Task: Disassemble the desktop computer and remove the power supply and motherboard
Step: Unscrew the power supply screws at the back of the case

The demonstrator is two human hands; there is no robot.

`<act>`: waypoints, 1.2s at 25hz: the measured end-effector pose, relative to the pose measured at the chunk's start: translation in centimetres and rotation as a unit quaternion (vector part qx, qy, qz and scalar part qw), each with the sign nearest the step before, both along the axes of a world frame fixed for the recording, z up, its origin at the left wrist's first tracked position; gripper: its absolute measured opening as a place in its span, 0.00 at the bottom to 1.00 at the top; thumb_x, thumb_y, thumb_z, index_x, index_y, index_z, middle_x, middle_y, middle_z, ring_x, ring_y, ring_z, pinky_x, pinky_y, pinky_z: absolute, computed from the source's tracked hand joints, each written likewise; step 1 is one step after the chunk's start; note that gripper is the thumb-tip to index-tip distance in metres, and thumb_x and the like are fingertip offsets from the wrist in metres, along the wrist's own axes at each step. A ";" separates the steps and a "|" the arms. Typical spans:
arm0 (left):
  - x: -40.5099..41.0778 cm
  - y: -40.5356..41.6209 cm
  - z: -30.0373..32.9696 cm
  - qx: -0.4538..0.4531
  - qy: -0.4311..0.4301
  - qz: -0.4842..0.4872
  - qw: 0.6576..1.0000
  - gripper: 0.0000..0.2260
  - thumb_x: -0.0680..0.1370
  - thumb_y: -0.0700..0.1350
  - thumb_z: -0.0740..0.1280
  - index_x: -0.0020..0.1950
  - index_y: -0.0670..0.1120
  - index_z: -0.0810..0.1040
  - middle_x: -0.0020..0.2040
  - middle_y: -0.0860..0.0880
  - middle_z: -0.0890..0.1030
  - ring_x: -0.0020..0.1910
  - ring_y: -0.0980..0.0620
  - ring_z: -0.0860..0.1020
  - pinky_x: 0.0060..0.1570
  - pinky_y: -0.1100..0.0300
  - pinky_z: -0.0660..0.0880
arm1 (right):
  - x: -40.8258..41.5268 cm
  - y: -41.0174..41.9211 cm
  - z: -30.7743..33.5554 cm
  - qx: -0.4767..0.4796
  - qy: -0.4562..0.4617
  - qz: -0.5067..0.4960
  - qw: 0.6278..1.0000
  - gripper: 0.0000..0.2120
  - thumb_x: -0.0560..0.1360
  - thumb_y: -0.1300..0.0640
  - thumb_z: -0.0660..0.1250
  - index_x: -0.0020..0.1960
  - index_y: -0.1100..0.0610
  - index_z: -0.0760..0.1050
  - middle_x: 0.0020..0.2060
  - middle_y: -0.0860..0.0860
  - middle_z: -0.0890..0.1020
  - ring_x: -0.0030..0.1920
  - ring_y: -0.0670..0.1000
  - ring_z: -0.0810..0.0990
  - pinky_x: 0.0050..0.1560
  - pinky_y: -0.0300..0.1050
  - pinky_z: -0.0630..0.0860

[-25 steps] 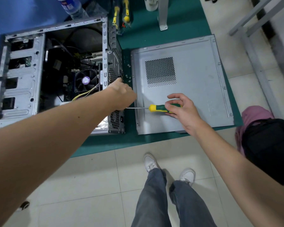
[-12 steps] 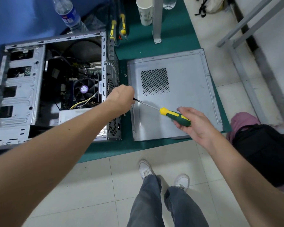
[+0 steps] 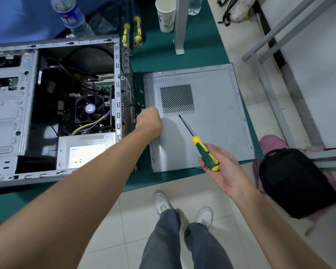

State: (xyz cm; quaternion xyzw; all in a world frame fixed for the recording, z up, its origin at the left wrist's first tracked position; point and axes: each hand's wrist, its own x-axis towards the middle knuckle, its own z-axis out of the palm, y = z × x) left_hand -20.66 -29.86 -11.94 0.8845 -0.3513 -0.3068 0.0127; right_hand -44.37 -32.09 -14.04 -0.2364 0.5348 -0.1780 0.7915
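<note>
Progress is early, in our judgement. We see the computer case (image 3: 52, 109) lying open on the green worktop (image 3: 182, 61), and its side panel (image 3: 211, 121) is already off and rests flat just beside it. The power supply (image 3: 83, 150) sits in the near corner of the case, and the motherboard (image 3: 97, 88) with its fan (image 3: 89, 108) is under the cables, so both are not yet removed.

Our right hand (image 3: 223, 167) grips the green and yellow screwdriver (image 3: 204, 150); its tip points over the panel and touches nothing. Our left hand (image 3: 148, 121) is at the rear wall of the case, fingers curled away from us. We cannot tell if they pinch a screw or hold nothing. The screws of the rear wall are too small to make out, and the far left of the case is cut off.
</note>
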 end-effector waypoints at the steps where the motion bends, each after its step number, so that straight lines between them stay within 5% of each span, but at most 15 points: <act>1: -0.1 0.3 0.9 -0.015 0.008 -0.014 1.000 0.15 0.79 0.32 0.62 0.64 0.39 0.76 0.60 0.41 0.79 0.59 0.43 0.77 0.53 0.55 0.74 | 0.0 0.5 0.2 0.015 -0.023 -0.006 1.000 0.14 0.75 0.58 0.70 0.57 0.65 0.79 0.47 0.56 0.82 0.43 0.55 0.80 0.43 0.45 0.81; 5: 0.6 4.9 6.1 -0.227 -0.089 -0.105 0.964 0.16 0.77 0.31 0.63 0.64 0.41 0.76 0.60 0.42 0.77 0.57 0.42 0.75 0.55 0.53 0.73 | 0.1 2.4 1.7 0.069 -0.102 0.039 0.992 0.12 0.74 0.63 0.70 0.57 0.65 0.79 0.45 0.58 0.80 0.47 0.57 0.81 0.53 0.51 0.80; 7: 1.2 8.8 7.3 -0.309 -0.146 -0.075 0.937 0.15 0.77 0.35 0.65 0.64 0.40 0.75 0.60 0.40 0.76 0.57 0.41 0.73 0.55 0.50 0.72 | 0.4 3.0 2.6 0.064 -0.085 0.079 0.991 0.15 0.72 0.63 0.71 0.58 0.64 0.79 0.46 0.60 0.82 0.51 0.60 0.83 0.55 0.54 0.79; 9: 1.6 12.3 7.0 -0.266 -0.152 -0.014 0.952 0.18 0.80 0.45 0.64 0.69 0.42 0.72 0.63 0.39 0.73 0.61 0.39 0.71 0.59 0.46 0.69 | 1.3 3.4 3.7 0.054 -0.062 0.110 0.991 0.20 0.73 0.62 0.70 0.64 0.63 0.74 0.49 0.62 0.84 0.54 0.61 0.83 0.55 0.55 0.79; 12: 1.5 14.7 5.3 -0.146 -0.139 -0.005 0.979 0.26 0.83 0.58 0.49 0.77 0.46 0.63 0.64 0.43 0.74 0.63 0.42 0.69 0.67 0.46 0.62 | 3.4 4.2 5.1 0.029 -0.041 0.128 0.991 0.18 0.76 0.64 0.68 0.66 0.62 0.71 0.52 0.61 0.83 0.55 0.61 0.83 0.51 0.54 0.80; 16: 1.6 14.4 5.0 -0.128 -0.148 -0.029 0.980 0.31 0.81 0.60 0.39 0.78 0.47 0.60 0.57 0.47 0.76 0.58 0.46 0.70 0.66 0.48 0.61 | 7.5 4.1 8.0 -0.045 0.008 0.214 0.976 0.11 0.78 0.62 0.65 0.60 0.56 0.76 0.49 0.58 0.84 0.51 0.55 0.85 0.45 0.49 0.81; 20: 2.1 14.4 5.5 -0.086 -0.135 -0.041 0.986 0.33 0.79 0.60 0.35 0.80 0.47 0.57 0.57 0.49 0.73 0.57 0.48 0.69 0.65 0.50 0.60 | 12.0 3.0 9.8 -0.108 0.054 0.303 0.945 0.14 0.78 0.59 0.66 0.63 0.56 0.76 0.53 0.55 0.84 0.53 0.53 0.83 0.59 0.53 0.79; 23: 2.5 14.4 5.7 -0.067 -0.093 -0.050 0.992 0.34 0.77 0.61 0.32 0.80 0.49 0.52 0.57 0.52 0.70 0.59 0.51 0.67 0.65 0.53 0.55 | 15.1 2.3 10.8 -0.142 0.071 0.344 0.925 0.22 0.77 0.57 0.68 0.70 0.57 0.70 0.61 0.54 0.79 0.61 0.52 0.78 0.63 0.53 0.75; 26: 3.7 14.4 5.9 -0.127 0.032 0.003 0.991 0.31 0.78 0.64 0.37 0.79 0.55 0.53 0.56 0.56 0.69 0.62 0.56 0.64 0.64 0.60 0.49 | 17.7 2.3 12.0 -0.154 0.053 0.368 0.915 0.21 0.77 0.58 0.69 0.69 0.58 0.70 0.57 0.51 0.80 0.56 0.49 0.80 0.52 0.44 0.80; 30: 4.8 14.6 7.1 -0.166 0.205 0.077 0.961 0.15 0.82 0.60 0.41 0.64 0.67 0.63 0.56 0.61 0.69 0.64 0.61 0.61 0.69 0.58 0.49 | 20.1 2.9 13.4 -0.154 0.051 0.358 0.919 0.19 0.78 0.58 0.68 0.68 0.61 0.71 0.57 0.55 0.81 0.55 0.52 0.82 0.56 0.54 0.80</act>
